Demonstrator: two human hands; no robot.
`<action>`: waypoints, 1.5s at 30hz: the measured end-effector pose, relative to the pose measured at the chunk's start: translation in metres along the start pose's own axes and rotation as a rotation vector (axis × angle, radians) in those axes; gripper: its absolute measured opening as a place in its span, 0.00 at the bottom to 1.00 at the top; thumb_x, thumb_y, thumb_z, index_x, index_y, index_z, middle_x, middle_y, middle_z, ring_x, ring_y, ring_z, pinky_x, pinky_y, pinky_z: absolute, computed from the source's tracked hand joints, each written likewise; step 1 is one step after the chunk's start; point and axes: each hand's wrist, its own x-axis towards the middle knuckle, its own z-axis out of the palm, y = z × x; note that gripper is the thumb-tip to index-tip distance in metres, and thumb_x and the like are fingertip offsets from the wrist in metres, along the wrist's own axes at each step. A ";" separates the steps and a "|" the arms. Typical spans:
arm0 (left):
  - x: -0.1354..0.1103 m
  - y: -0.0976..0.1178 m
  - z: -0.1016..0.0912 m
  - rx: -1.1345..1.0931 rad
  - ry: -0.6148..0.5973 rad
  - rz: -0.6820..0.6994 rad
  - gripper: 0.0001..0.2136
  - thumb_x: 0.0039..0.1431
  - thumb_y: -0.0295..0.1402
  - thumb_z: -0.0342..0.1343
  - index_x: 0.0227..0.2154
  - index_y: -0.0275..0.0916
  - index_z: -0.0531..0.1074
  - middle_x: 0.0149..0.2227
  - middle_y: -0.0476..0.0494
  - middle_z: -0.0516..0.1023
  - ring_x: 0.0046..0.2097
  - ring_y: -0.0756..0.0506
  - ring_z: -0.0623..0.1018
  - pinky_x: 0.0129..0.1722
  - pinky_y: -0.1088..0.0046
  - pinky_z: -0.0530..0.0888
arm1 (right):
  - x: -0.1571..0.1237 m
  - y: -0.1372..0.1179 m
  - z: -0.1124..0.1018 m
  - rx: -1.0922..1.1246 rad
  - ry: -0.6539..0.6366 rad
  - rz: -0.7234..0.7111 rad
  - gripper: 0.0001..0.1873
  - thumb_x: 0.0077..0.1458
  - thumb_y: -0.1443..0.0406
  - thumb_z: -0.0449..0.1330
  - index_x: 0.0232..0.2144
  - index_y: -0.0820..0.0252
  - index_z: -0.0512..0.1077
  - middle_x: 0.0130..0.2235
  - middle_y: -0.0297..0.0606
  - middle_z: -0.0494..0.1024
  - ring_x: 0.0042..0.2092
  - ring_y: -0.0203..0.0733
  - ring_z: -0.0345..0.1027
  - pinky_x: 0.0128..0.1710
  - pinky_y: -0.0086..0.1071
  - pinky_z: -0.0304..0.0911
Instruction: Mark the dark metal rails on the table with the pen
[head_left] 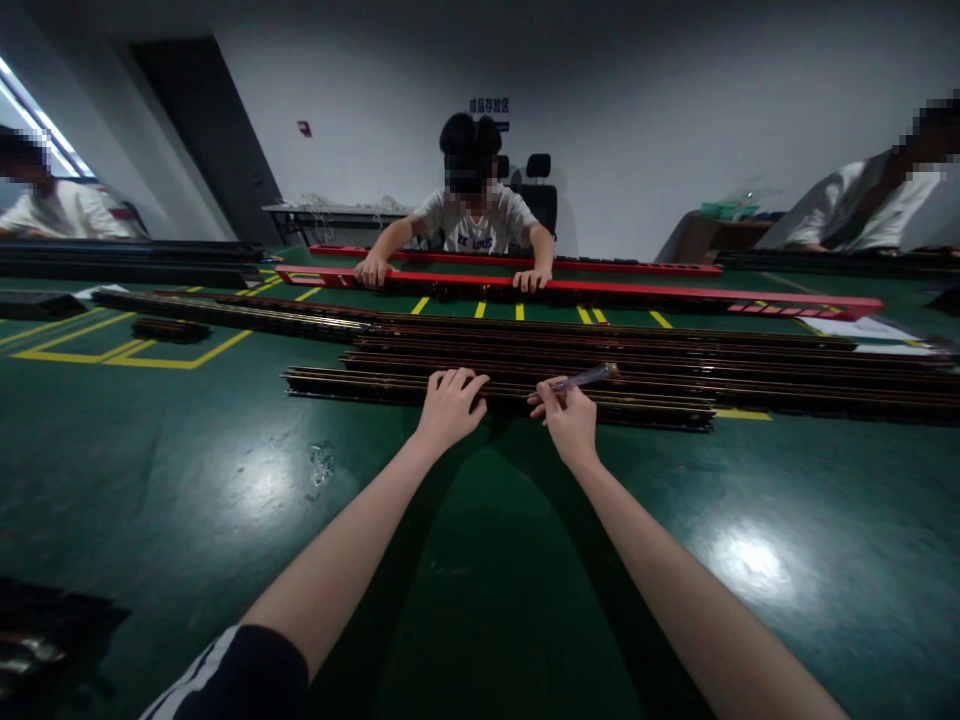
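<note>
A long black rail (pixel 360 382) with thin gold-coloured edges lies crosswise on the green table in front of me. My left hand (pixel 448 410) spans it left of its middle, fingers over the far side and thumb at the near edge. Farther right, my right hand (pixel 568 418) pinches a slim pen-like tool (pixel 586 378) with a translucent barrel. The tool slants, its thin end pointing down left at the rail; whether it touches cannot be made out. More dark rails (pixel 787 375) lie side by side just beyond.
Across the table (pixel 187 520), a person (pixel 480 215) has both hands on a long red bar (pixel 637 291). Other people sit at far left and far right. Black bars (pixel 127 262) are stacked at left. Crumpled clear plastic (pixel 321 465) lies left of my forearm; dark parts (pixel 45 640) sit lower left.
</note>
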 end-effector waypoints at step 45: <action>0.001 0.000 0.002 -0.020 0.009 0.021 0.15 0.60 0.32 0.47 0.48 0.38 0.70 0.45 0.38 0.74 0.48 0.40 0.72 0.51 0.58 0.64 | 0.003 0.005 -0.020 0.001 -0.083 -0.020 0.23 0.53 0.45 0.55 0.30 0.60 0.67 0.28 0.42 0.79 0.23 0.38 0.71 0.19 0.29 0.64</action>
